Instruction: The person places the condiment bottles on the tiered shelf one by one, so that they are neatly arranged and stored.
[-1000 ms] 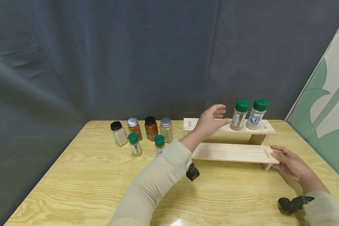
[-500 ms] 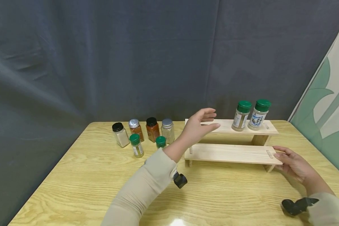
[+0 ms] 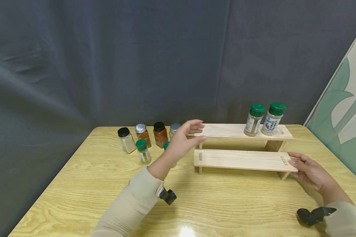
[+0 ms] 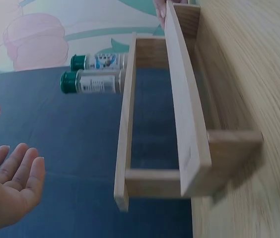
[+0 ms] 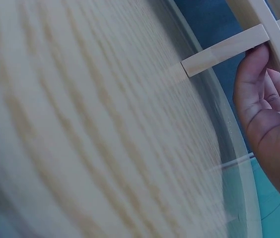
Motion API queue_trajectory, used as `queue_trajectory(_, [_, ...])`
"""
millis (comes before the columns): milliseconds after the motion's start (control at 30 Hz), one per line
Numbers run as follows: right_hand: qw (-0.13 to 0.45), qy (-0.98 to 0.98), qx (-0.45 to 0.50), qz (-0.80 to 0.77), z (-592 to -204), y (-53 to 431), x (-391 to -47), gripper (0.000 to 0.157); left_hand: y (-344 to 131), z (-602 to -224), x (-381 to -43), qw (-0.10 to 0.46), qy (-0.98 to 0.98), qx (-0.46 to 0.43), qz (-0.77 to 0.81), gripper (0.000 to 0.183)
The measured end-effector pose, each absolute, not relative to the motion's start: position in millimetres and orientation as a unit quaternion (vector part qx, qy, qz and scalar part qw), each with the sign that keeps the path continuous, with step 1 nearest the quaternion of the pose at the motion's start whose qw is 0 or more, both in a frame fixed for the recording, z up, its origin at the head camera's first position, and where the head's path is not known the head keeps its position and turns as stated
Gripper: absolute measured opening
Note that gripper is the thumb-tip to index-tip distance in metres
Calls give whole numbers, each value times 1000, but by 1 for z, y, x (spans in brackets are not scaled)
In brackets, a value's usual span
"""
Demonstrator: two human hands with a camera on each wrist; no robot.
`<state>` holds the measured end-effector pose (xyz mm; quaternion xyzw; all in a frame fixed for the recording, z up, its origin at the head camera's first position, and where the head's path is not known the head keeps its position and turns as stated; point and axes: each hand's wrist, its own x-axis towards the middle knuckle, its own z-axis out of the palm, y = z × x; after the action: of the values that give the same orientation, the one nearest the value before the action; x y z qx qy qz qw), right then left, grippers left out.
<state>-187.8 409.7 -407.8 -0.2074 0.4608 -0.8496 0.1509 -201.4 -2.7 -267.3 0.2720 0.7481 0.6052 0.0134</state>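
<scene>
A two-step wooden spice rack [image 3: 240, 158] stands on the right of the table. My right hand [image 3: 311, 172] grips the right end of its lower board; in the right wrist view, thumb and fingers [image 5: 276, 91] sit on either side of the board's end. Two green-capped shakers, one brownish [image 3: 252, 125] and one with a blue-and-white label [image 3: 270, 124], stand upright on the upper board. My left hand [image 3: 181, 140] is in the air near the rack's left end, fingers relaxed and holding nothing. It partly covers a silver-capped jar [image 3: 174, 127] and a green-capped shaker [image 3: 166, 145].
On the left of the table are a black-capped jar of pale powder [image 3: 127, 143], a silver-capped red-brown jar [image 3: 143, 135], a black-capped red jar [image 3: 161, 136] and a green-capped shaker [image 3: 144, 154]. A dark curtain [image 3: 154, 65] hangs behind the table [image 3: 106, 184].
My left hand has moved left, away from the shakers on the upper board and towards the jars. My right hand stays on the lower board. The rack and shakers look unmoved.
</scene>
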Motion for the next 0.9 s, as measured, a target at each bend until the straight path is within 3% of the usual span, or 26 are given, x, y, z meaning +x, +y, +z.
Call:
queue_trajectory(400, [140,483,-207,-839,-407,408,-187,39,-51,-289,-210,-32,762,237,602,43])
queue_trajectory(900, [145,482,-205,-840,-406,408,-186,41,-97,-303,-213,-48,769,161,617,47])
